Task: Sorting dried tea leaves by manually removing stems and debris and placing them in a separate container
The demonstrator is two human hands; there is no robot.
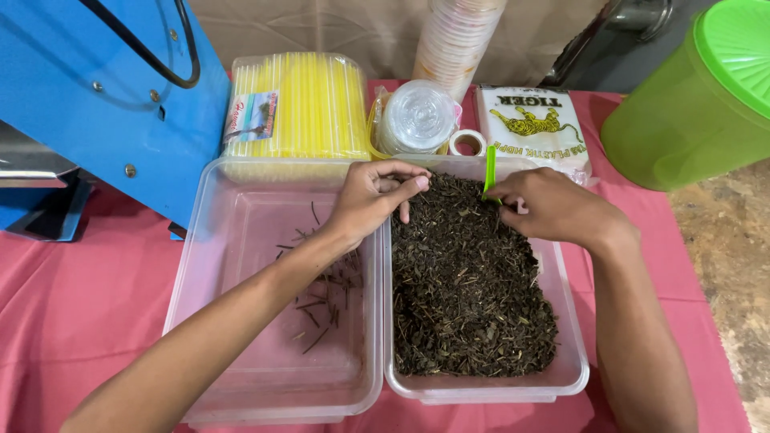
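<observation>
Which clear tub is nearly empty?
The left clear tub: only a few dark stems on its bottom. The right clear tub is filled with dark loose leaves.

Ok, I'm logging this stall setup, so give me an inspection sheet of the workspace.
Surface: pink tablecloth.
Job's things: right tub full of dark dried tea leaves; left tub holds a few stems.
Clutter: yellow straws, cup lids, tape roll, plastic bag pack, cup stack.
Grippers: left hand pinching leaves; right hand holding a green scoop.
Cables: black cable on blue machine.
Surroundings: green lidded jug.
</observation>
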